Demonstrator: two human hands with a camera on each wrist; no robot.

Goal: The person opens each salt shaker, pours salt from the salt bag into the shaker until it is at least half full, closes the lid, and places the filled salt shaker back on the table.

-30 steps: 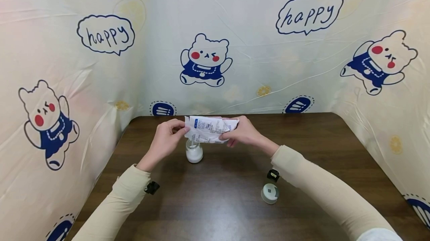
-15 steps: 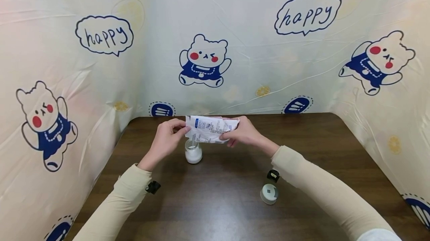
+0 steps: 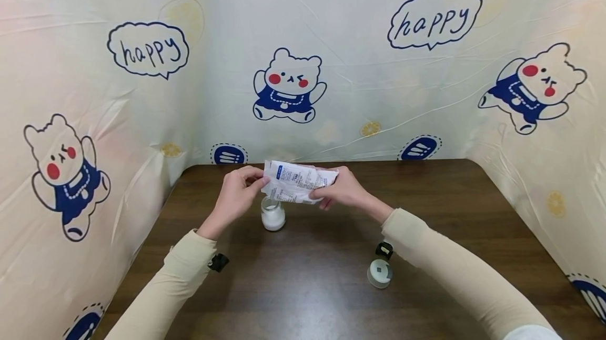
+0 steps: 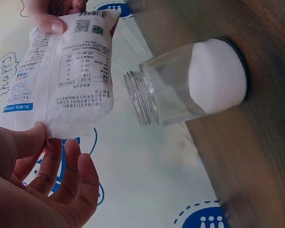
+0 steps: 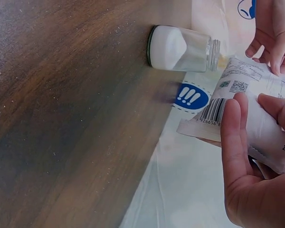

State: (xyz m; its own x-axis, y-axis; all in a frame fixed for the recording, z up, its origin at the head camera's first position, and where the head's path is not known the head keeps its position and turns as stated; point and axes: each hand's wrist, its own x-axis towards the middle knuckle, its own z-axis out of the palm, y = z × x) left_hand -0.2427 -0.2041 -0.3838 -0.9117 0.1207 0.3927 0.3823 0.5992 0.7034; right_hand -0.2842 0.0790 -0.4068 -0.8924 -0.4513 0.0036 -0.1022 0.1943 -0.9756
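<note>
Above the table, both hands hold a white printed packet, which lies on its side in the air. At the packet's left end, my left hand pinches the edge between thumb and index finger; its other fingers are loosely bent in the left wrist view. My right hand grips the barcode end, thumb on one face and fingers on the other. Just below the packet's left end stands a clear glass jar, upright and uncapped, its threaded mouth close to the packet. White powder fills the jar's lower part, with a sloping top.
A round, pale lid lies on the dark wooden table, nearer the front and below the right wrist. Small white grains dot the tabletop in the right wrist view. A printed cloth hangs around the back and sides.
The packet's left end has risen slightly and shifted a little right, with the left hand following. The right hand keeps its grip; jar and lid stay in place.
</note>
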